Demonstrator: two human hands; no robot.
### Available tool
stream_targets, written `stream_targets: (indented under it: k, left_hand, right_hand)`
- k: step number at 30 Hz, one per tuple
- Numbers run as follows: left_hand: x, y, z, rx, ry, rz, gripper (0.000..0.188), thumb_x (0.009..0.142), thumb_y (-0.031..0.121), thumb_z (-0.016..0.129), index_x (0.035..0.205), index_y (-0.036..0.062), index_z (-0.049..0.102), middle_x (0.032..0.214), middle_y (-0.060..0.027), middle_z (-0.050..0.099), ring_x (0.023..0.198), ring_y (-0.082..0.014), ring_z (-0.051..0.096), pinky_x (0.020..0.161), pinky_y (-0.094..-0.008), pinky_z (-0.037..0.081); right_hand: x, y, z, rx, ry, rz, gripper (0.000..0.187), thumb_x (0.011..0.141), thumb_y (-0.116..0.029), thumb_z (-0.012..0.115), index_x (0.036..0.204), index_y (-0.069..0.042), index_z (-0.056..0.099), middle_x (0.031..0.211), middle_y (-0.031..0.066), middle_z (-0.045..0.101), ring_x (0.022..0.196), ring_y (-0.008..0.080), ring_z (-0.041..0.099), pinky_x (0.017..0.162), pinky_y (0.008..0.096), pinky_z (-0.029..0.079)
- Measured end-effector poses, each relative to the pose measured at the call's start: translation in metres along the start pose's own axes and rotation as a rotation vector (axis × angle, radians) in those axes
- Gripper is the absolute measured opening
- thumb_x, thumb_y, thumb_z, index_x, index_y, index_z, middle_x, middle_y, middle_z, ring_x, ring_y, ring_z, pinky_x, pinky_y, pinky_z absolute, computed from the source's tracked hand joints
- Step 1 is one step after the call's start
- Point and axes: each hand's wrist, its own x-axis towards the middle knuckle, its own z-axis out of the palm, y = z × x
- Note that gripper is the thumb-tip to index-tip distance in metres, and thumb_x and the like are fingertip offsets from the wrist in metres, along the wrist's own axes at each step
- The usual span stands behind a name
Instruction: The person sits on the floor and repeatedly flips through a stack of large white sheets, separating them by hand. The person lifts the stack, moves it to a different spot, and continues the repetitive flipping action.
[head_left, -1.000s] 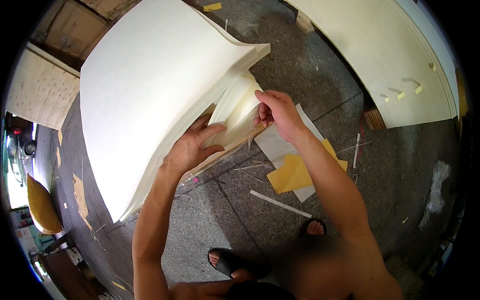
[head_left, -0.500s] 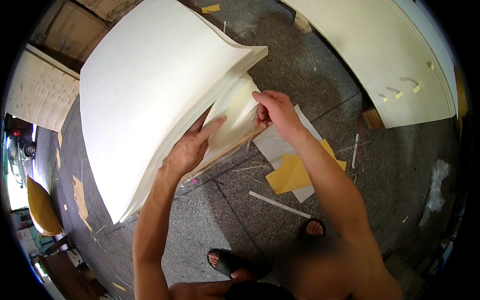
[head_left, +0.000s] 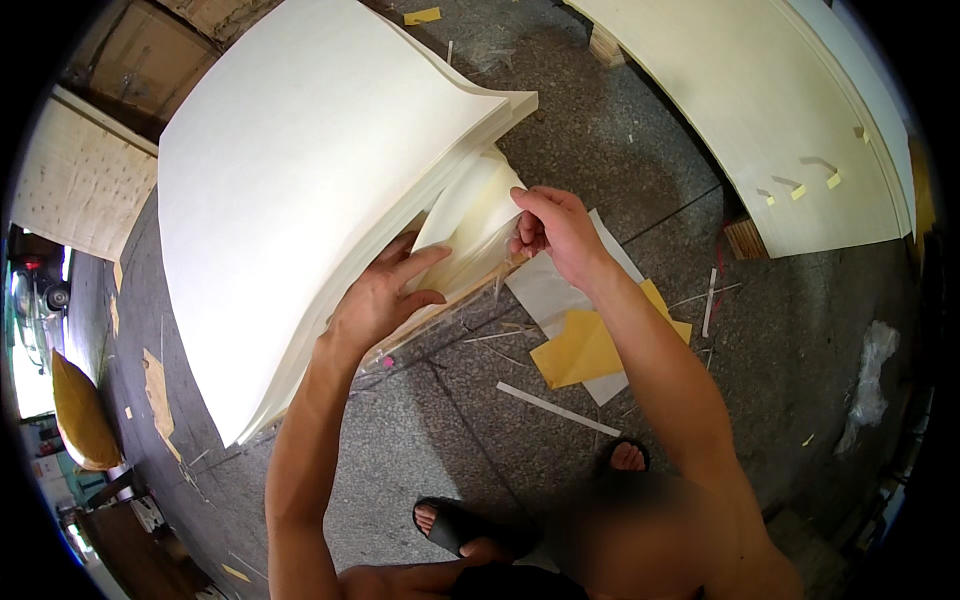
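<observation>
A tall stack of large white paper sheets fills the left centre, its upper part bulging and lifted along the near edge. My left hand reaches into the gap under this upper part, with thumb and forefinger spread apart over the lower sheets. Some of its other fingers are hidden by the paper. At the stack's right corner, my right hand pinches the edge of a lower paper sheet between thumb and fingers. Clear plastic wrap hangs along the stack's lower edge, just below the right hand.
Yellow paper pieces and a white sheet lie on the speckled floor, among thin strips. A second large pale stack rests on wooden blocks at the right. Crumpled plastic lies at far right; cardboard boxes stand at back left.
My left thumb has swung away from the forefinger, toward the stack's near edge. My right hand has shifted very slightly, still pinching the sheet, and the lower sheets between the hands have flexed.
</observation>
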Motion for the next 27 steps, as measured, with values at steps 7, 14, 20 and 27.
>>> stream_targets:
  k: [7,14,20,27]
  left_hand:
    - [-0.003,-0.005,0.004,-0.077,-0.021,-0.036,0.069,0.066,0.022,0.091,0.131,0.0174,0.066,0.145,-0.0201,0.054,0.133,-0.0367,0.054,0.107,-0.0423,0.048]
    - [-0.002,0.0,0.003,0.053,0.069,-0.01,0.057,0.087,0.005,0.073,0.141,0.0179,0.059,0.152,-0.0233,0.046,0.139,-0.0398,0.048,0.11,-0.0435,0.045]
    - [0.002,-0.002,-0.002,-0.016,-0.033,0.005,0.05,0.083,0.012,0.08,0.13,0.015,0.063,0.147,-0.0232,0.051,0.134,-0.0408,0.051,0.109,-0.0446,0.046]
    - [-0.004,-0.002,0.004,-0.06,-0.007,-0.071,0.062,0.069,0.023,0.091,0.126,0.0174,0.066,0.142,-0.0219,0.056,0.131,-0.0396,0.055,0.107,-0.0442,0.048]
  right_hand:
    - [0.0,0.001,0.002,0.083,0.012,0.015,0.041,0.098,-0.037,0.066,0.069,-0.012,0.054,0.063,0.0015,0.057,0.059,0.015,0.062,0.052,0.0267,0.044]
    - [-0.002,0.005,0.005,-0.519,0.063,-0.249,0.043,0.098,-0.038,0.066,0.069,-0.01,0.051,0.064,0.0006,0.053,0.057,0.0128,0.059,0.05,0.027,0.041]
    - [0.003,0.0,0.004,0.008,-0.01,-0.045,0.038,0.099,-0.033,0.062,0.071,-0.009,0.054,0.064,0.0009,0.054,0.058,0.0151,0.062,0.051,0.0268,0.042]
    - [0.004,0.002,0.002,0.004,-0.021,-0.034,0.039,0.1,-0.034,0.062,0.071,-0.009,0.054,0.064,0.0016,0.055,0.059,0.016,0.064,0.052,0.0266,0.044]
